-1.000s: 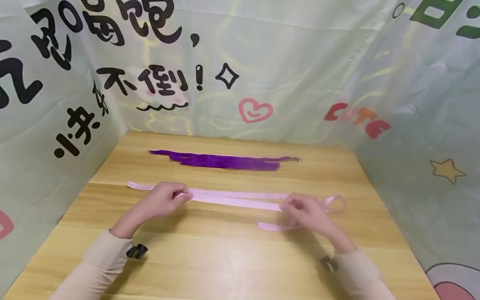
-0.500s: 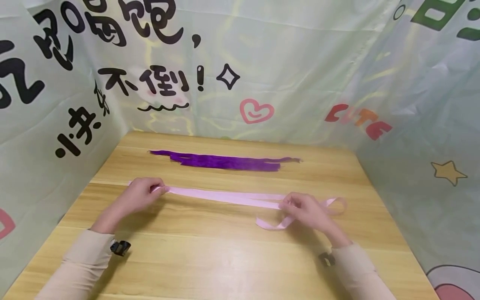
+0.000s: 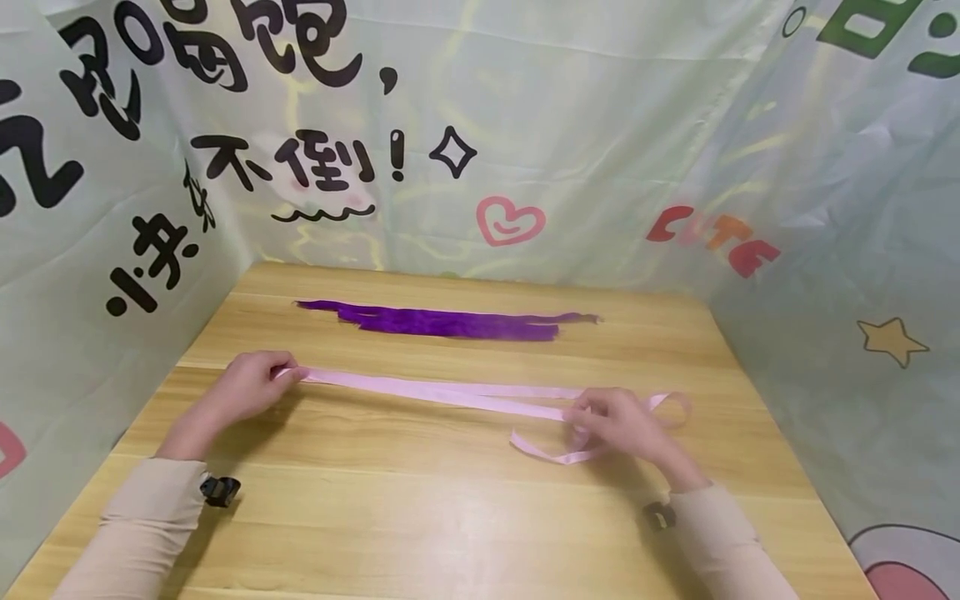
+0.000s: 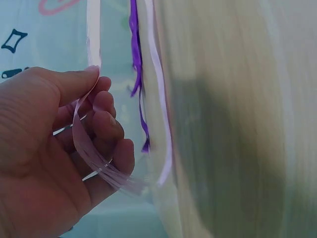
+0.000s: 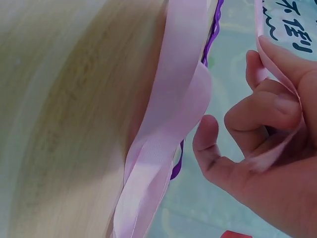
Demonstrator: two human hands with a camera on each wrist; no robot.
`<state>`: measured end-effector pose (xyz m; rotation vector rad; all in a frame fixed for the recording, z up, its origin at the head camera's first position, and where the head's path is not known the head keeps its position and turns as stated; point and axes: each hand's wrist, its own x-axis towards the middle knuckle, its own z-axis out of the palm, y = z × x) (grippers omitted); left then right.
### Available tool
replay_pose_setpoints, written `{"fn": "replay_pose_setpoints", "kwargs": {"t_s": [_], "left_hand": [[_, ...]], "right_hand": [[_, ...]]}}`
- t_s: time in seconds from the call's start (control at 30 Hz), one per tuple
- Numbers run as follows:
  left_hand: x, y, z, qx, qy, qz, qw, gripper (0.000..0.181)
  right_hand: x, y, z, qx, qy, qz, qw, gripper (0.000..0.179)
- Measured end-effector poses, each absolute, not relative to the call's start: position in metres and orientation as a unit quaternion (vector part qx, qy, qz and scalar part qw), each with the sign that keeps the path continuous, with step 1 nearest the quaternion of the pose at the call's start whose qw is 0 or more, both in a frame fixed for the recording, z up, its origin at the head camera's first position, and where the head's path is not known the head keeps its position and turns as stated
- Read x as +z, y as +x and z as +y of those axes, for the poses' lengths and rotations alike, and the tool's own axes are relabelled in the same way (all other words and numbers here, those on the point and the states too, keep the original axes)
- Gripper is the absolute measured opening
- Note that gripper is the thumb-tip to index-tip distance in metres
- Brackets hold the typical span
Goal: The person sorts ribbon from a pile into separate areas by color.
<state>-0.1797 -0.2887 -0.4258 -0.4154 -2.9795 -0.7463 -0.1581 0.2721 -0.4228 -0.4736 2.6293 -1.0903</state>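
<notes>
A pale pink ribbon (image 3: 450, 398) runs taut between the two hands, a little above the wooden table. At its left end, my left hand (image 3: 253, 385) pinches it between thumb and forefinger; in the left wrist view a frayed tail (image 4: 91, 153) hangs down past the palm. My right hand (image 3: 618, 423) pinches the other end, and a tail (image 5: 277, 148) of it crosses the palm in the right wrist view. Behind the held stretch lies more pink ribbon (image 3: 525, 391) on the table. A loose pink end (image 3: 543, 455) curls out beside the right hand.
Several dark purple ribbons (image 3: 457, 322) lie side by side farther back on the wooden table (image 3: 420, 533). A pink ribbon loop (image 3: 678, 407) stands right of the right hand. Printed cloth (image 3: 600, 133) walls the table on the back and both sides.
My left hand has slid left along the pink ribbon, so the stretch between the hands is longer. My right hand has stayed nearly in place; the loose end beside it has curled.
</notes>
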Motion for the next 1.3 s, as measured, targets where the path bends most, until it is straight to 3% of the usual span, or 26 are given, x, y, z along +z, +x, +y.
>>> {"fn": "replay_pose_setpoints", "kwargs": {"t_s": [0.17, 0.53, 0.67, 1.0, 1.3], "left_hand": [[-0.43, -0.18, -0.297, -0.233, -0.132, -0.963, 0.012, 0.029], [-0.45, -0.183, -0.313, -0.199, -0.117, -0.972, -0.038, 0.02], [-0.453, -0.185, -0.315, -0.195, -0.111, -0.974, -0.04, 0.02], [-0.45, -0.191, -0.31, -0.166, -0.107, -0.98, -0.027, 0.018], [-0.449, -0.19, -0.307, -0.159, -0.073, -0.984, -0.029, 0.021]], "right_hand": [[-0.422, -0.16, 0.272, -0.383, -0.16, 0.899, 0.136, 0.026], [-0.439, -0.169, 0.274, -0.34, -0.147, 0.924, 0.096, 0.02], [-0.444, -0.172, 0.274, -0.314, -0.156, 0.933, 0.078, 0.016], [-0.448, -0.175, 0.275, -0.291, -0.151, 0.94, 0.098, 0.013], [-0.449, -0.181, 0.277, -0.247, -0.135, 0.957, 0.07, 0.012]]}}
